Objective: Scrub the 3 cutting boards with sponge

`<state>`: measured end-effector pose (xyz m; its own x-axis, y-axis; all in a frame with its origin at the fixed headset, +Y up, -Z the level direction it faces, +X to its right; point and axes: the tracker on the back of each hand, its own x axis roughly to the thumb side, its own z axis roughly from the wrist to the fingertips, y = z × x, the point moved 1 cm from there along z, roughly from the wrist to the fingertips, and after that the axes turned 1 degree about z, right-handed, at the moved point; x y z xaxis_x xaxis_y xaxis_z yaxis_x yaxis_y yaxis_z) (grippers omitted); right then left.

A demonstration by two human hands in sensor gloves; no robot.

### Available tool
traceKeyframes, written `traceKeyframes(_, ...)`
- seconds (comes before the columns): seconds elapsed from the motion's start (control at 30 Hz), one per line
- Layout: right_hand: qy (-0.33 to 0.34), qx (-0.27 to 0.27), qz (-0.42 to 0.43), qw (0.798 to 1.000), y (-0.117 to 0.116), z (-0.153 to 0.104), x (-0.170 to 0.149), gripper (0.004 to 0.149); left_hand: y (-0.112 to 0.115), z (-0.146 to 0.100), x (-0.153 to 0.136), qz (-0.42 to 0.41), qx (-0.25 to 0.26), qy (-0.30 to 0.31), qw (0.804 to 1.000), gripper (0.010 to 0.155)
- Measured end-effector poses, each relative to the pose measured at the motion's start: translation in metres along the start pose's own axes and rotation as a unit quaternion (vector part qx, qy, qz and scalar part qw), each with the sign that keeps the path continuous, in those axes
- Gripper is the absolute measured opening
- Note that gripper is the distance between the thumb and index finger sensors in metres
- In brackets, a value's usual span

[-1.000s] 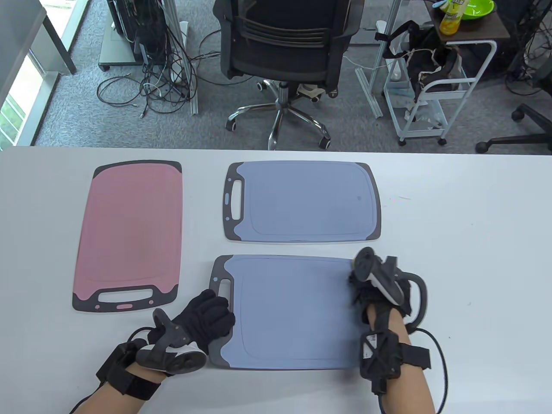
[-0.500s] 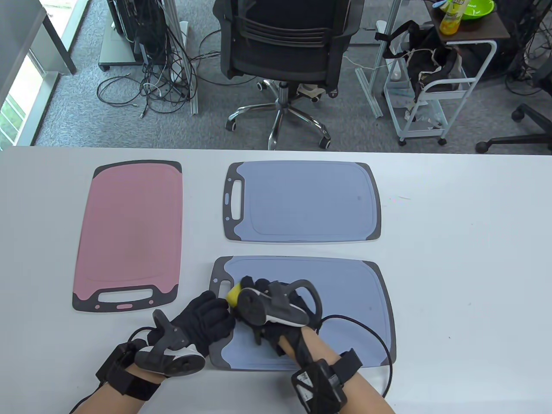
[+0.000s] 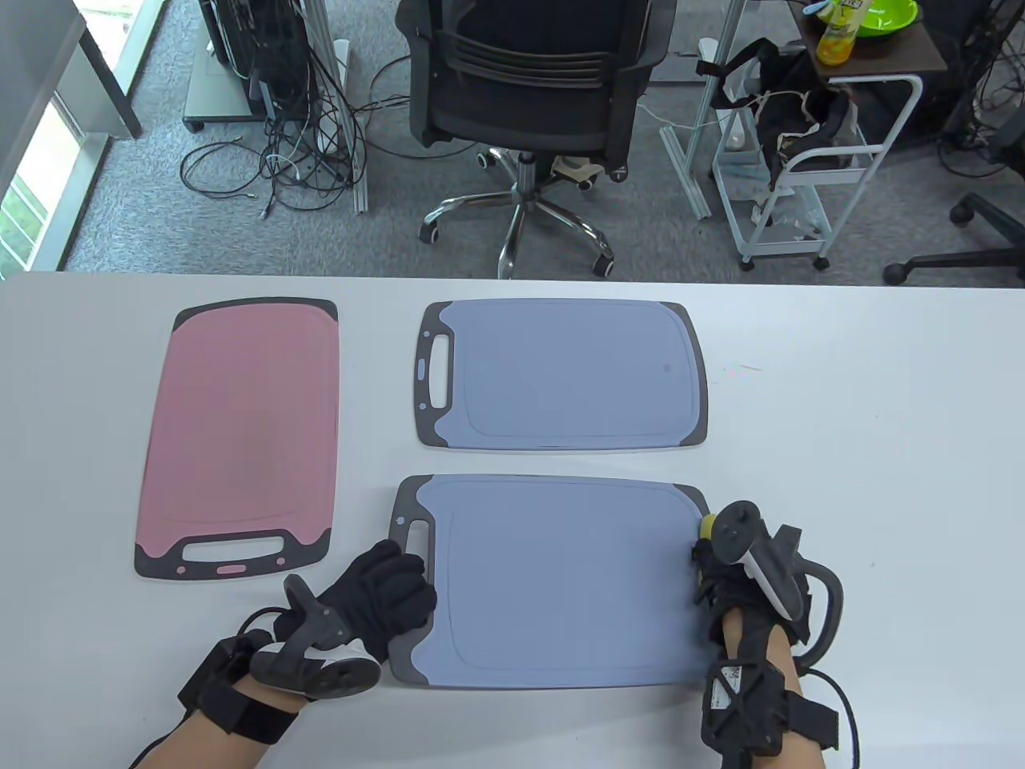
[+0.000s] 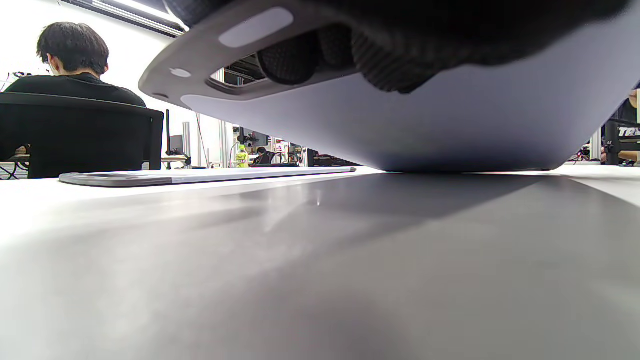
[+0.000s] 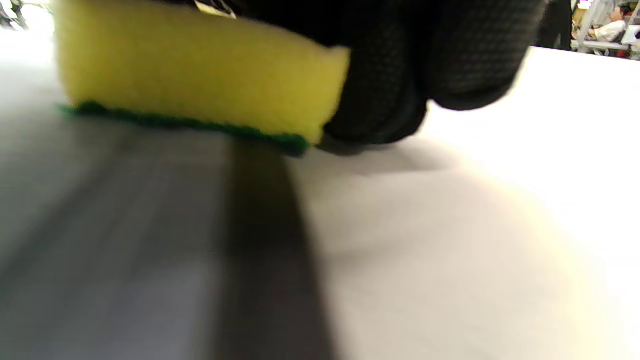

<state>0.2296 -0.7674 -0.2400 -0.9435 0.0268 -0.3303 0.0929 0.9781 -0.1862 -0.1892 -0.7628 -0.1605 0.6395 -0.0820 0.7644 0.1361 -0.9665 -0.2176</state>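
Office behind a white desk (image 3: 881, 448)

Grey carpet (image 3: 160, 216) beyond the desk's far edge carries a black swivel chair (image 3: 524, 88), tangled cables (image 3: 308, 152) and a white trolley (image 3: 809, 172); daylight enters through a window (image 3: 28, 192) at left.

both gloved hands low in the frame, one each side

left hand (image 3: 383, 597) sits lower left of centre in the table view, fingers (image 3: 400, 570) spread fairly straight and pointing up and right, tracker sticking out off the back of it. forearm comes in from the bottom left corner. right hand (image 3: 725, 573) is lower right, forearm running nearly straight up from the bottom edge. right wrist view shows its fingers (image 5: 395, 75) curled, wrapped round something yellow.
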Motion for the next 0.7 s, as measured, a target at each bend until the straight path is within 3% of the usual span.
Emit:
traceKeyframes(0.1,0.138,-0.012,-0.022,0.99,0.005,-0.022,0.064,0.072,0.0,0.0,0.0,0.0,0.0,0.0,1.0,0.044)
traceKeyframes(0.23,0.373,-0.02,-0.021,0.927,0.007,-0.104,0.19,0.073,-0.001,0.0,0.001,0.002,0.001,0.002,1.0,0.044)
traceKeyframes(0.3,0.44,-0.034,-0.052,0.896,0.007,-0.134,0.225,0.073,-0.001,0.0,0.001,0.003,0.001,0.003,1.0,0.044)
traceKeyframes(0.33,0.433,-0.048,-0.063,0.898,0.007,-0.139,0.231,0.073,-0.001,0.0,0.001,0.004,0.002,0.003,1.0,0.044)
traceKeyframes(0.4,0.415,-0.042,-0.106,0.903,0.008,-0.132,0.224,0.073,-0.001,0.0,0.0,-0.001,0.001,0.001,1.0,0.043)
traceKeyframes(0.5,0.329,-0.025,-0.021,0.944,0.005,-0.099,0.174,0.072,-0.001,-0.001,0.001,0.006,0.001,0.003,1.0,0.043)
traceKeyframes(0.57,0.23,-0.028,-0.032,0.972,0.001,-0.07,0.112,0.072,-0.001,0.0,0.002,0.006,0.0,0.004,1.0,0.043)
traceKeyframes(0.7,0.048,-0.022,-0.01,0.999,-0.005,-0.031,0.008,0.072,-0.001,0.0,0.002,0.006,0.0,0.004,1.0,0.044)
